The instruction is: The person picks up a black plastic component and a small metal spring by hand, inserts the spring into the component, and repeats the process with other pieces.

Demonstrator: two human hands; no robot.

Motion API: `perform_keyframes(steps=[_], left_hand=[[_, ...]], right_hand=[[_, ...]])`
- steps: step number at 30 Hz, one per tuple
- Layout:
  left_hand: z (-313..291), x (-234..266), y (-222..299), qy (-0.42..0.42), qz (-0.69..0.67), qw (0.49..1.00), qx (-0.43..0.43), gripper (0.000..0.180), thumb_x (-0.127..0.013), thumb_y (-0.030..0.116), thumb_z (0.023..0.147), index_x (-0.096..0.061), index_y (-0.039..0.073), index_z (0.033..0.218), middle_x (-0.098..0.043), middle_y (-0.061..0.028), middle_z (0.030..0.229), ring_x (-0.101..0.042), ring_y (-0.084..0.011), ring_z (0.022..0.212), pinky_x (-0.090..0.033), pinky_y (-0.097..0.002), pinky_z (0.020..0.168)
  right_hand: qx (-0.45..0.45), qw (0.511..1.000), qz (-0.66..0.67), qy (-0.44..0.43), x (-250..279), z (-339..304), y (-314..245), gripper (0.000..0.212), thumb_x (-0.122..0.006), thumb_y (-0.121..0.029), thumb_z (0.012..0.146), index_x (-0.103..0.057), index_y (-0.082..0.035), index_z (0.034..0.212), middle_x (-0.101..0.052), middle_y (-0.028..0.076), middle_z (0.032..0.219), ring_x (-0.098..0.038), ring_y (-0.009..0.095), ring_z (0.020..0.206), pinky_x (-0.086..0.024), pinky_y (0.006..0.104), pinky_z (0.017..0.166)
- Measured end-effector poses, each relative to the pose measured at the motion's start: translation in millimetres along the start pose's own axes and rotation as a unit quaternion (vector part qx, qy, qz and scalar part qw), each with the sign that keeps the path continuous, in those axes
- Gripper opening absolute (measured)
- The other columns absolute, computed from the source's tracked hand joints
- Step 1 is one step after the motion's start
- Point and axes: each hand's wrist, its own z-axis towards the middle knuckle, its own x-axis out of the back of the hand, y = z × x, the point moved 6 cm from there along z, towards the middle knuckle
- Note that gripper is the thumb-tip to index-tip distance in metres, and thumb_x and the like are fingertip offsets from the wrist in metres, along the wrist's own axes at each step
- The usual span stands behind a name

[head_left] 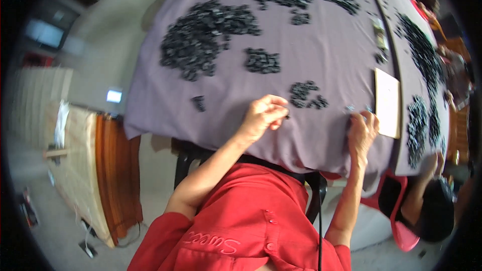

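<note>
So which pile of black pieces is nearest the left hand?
The small, ragged pile just to the right of the left hand; the other piles lie farther from it.

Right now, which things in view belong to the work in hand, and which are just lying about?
In the work, judging by the hands:
- left hand, apparently pinching a small dark piece
- right hand, by small shiny pale bits
- heaped small black pieces
- mauve cloth

Probably just about:
- orange-brown wooden cabinet
- pink chair
</note>
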Motion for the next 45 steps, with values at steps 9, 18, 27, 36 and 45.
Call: perform_keyframes(steps=[9, 18, 27, 36, 45], left_hand=[[-64, 35, 44, 0.182, 0.282, 0.923, -0.190, 0.014, -0.066, 0.007, 0.085, -0.064, 0.002, 0.098, -0.063, 0.0009, 0.078, -0.057, -0.0037, 0.068, -0.047, -0.0192, 0.062], [-103, 80, 103, 0.322, 0.635, 0.601, -0.364, 0.013, -0.068, 0.007, 0.076, -0.064, 0.007, 0.089, -0.058, -0.0051, 0.091, -0.053, -0.0254, 0.081, -0.045, -0.0355, 0.068], [-95, 95, 99, 0.320, 0.671, 0.563, -0.362, 0.018, -0.067, 0.009, 0.077, -0.062, 0.008, 0.094, -0.057, -0.0069, 0.097, -0.053, -0.0272, 0.090, -0.041, -0.0406, 0.080], [-91, 91, 105, 0.327, 0.687, 0.565, -0.318, 0.019, -0.068, 0.016, 0.077, -0.062, 0.012, 0.095, -0.059, -0.0024, 0.097, -0.052, -0.0247, 0.093, -0.039, -0.0402, 0.080], [-46, 85, 128, 0.321, 0.721, 0.522, -0.323, 0.022, -0.072, 0.019, 0.074, -0.062, 0.014, 0.094, -0.056, -0.0017, 0.097, -0.049, -0.0247, 0.095, -0.037, -0.0424, 0.078]], right_hand=[[0.006, 0.999, 0.048, 0.009, -11, -9, -16, 0.013, -0.065, -0.006, 0.079, -0.055, -0.006, 0.088, -0.057, 0.007, 0.091, -0.050, 0.028, 0.096, -0.037, 0.0408, 0.087], [-0.040, 0.976, 0.215, 0.019, -21, -14, -46, 0.005, -0.055, -0.002, 0.087, -0.056, -0.001, 0.092, -0.058, 0.014, 0.084, -0.058, 0.030, 0.078, -0.046, 0.0361, 0.073], [-0.036, 0.973, 0.229, 0.011, -20, -18, -48, 0.006, -0.056, -0.001, 0.087, -0.055, -0.001, 0.093, -0.058, 0.014, 0.083, -0.058, 0.031, 0.077, -0.046, 0.0357, 0.072], [-0.054, 0.969, 0.243, 0.004, -19, -16, -47, 0.005, -0.054, -0.001, 0.087, -0.055, 0.000, 0.092, -0.057, 0.015, 0.084, -0.057, 0.031, 0.078, -0.045, 0.0362, 0.073], [-0.065, 0.966, 0.250, 0.025, -17, -16, -45, 0.006, -0.055, 0.000, 0.085, -0.055, 0.000, 0.091, -0.056, 0.015, 0.083, -0.056, 0.031, 0.078, -0.045, 0.0368, 0.071]])
